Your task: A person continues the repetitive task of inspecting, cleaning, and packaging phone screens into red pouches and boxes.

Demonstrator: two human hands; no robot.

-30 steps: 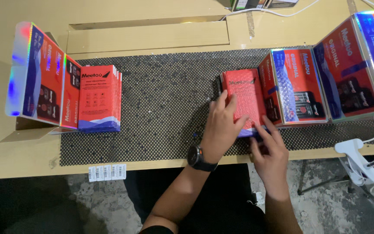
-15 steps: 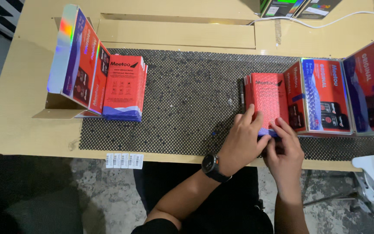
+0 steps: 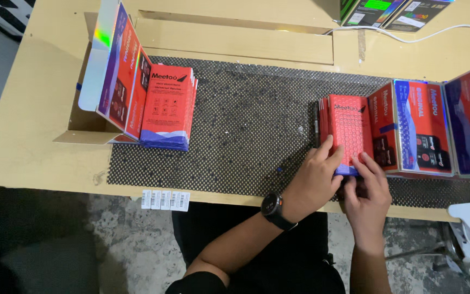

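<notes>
My left hand (image 3: 315,182) lies flat on the near end of a red box (image 3: 349,133). Its fingers (image 3: 330,155) are spread a bit apart and press on the box front. They do not wrap around it. My right hand (image 3: 366,190) is just beside it, at the near bottom corner of the same box. Those fingers (image 3: 370,164) are close together and touch the blue bottom edge, but I cannot tell if they pinch it.

The red box runs long, straight away from my fingertips toward the far side of the table. Both hands are at its near end, and the left one covers more of it.

Just past my right fingers stand bigger red and blue boxes (image 3: 417,130), touching the red box's side. Under my hands is a black dotted mat (image 3: 246,125). Far off from my left fingers, well apart, stands another stack of red boxes (image 3: 164,106).
</notes>
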